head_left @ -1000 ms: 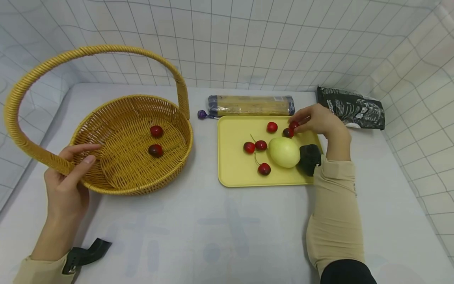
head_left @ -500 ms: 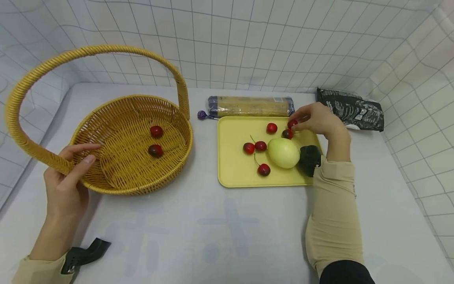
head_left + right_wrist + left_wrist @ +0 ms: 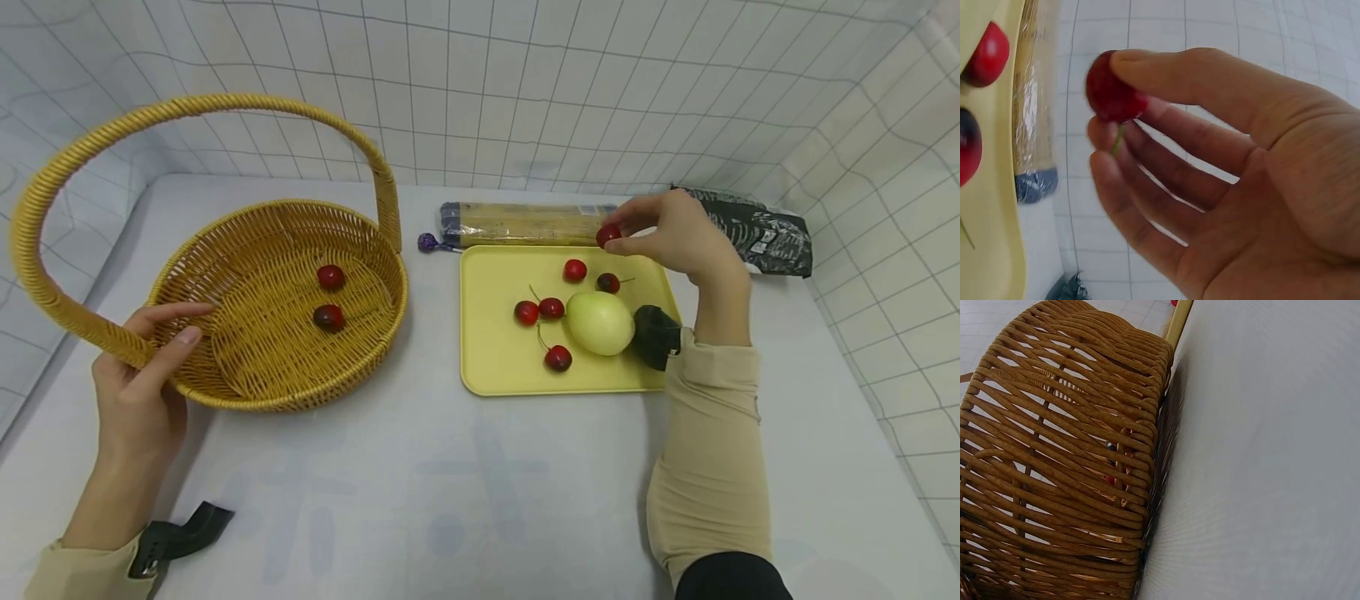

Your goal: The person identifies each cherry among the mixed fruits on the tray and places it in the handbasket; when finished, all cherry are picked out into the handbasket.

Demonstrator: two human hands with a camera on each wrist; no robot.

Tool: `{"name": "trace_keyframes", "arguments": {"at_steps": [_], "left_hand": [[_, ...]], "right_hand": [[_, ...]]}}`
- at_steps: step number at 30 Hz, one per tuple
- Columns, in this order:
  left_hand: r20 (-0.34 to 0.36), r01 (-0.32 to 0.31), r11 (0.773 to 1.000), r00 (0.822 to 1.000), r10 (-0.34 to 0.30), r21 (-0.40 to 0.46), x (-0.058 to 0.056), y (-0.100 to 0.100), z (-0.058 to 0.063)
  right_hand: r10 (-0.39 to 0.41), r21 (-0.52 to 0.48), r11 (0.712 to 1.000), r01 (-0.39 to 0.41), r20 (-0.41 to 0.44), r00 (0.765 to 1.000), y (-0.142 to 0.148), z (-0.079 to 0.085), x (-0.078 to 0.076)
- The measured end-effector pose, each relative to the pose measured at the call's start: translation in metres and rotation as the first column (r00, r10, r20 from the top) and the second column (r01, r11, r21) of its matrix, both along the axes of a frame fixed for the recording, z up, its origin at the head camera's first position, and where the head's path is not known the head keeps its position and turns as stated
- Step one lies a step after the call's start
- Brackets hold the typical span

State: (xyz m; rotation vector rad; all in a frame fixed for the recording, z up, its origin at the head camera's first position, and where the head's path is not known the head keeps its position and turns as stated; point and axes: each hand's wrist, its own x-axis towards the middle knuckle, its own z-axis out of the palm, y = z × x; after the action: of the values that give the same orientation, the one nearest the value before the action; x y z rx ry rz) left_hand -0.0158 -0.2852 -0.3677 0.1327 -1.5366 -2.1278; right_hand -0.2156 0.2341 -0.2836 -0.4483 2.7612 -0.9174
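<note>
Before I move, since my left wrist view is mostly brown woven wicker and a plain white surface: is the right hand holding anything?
Observer: Yes, the right hand pinches a round, shiny red cherry with a green stem.
Operator: There's a yellow strip at the top of my picture. What does it belong to?
Observer: A flat, yellow, rectangular tray with five more red cherries on it.
Operator: And what has hold of the wicker in front of me?
Observer: The left hand grips that round, golden-brown wicker basket by its rim, near one foot of the tall arched handle.
</note>
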Motion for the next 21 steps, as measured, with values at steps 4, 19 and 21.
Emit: {"name": "trace_keyframes", "arguments": {"at_steps": [4,19,21], "left_hand": [[-0.007,0.001,1.0,1.0,-0.001,0.003,0.0,0.0,0.0],[0.018,-0.01,1.0,1.0,0.01,-0.013,0.0,0.001,0.002],[0.02,-0.012,1.0,1.0,0.012,-0.01,0.001,0.001,0.002]], "right_hand": [[0.025,-0.065,0.998,-0.028,-0.049,0.998,-0.015,0.006,0.004],[0.099,-0.269,0.953,-0.142,-0.169,0.981,-0.072,0.02,0.022],[0.112,-0.28,0.946,-0.161,-0.184,0.977,-0.079,0.02,0.025]]}}
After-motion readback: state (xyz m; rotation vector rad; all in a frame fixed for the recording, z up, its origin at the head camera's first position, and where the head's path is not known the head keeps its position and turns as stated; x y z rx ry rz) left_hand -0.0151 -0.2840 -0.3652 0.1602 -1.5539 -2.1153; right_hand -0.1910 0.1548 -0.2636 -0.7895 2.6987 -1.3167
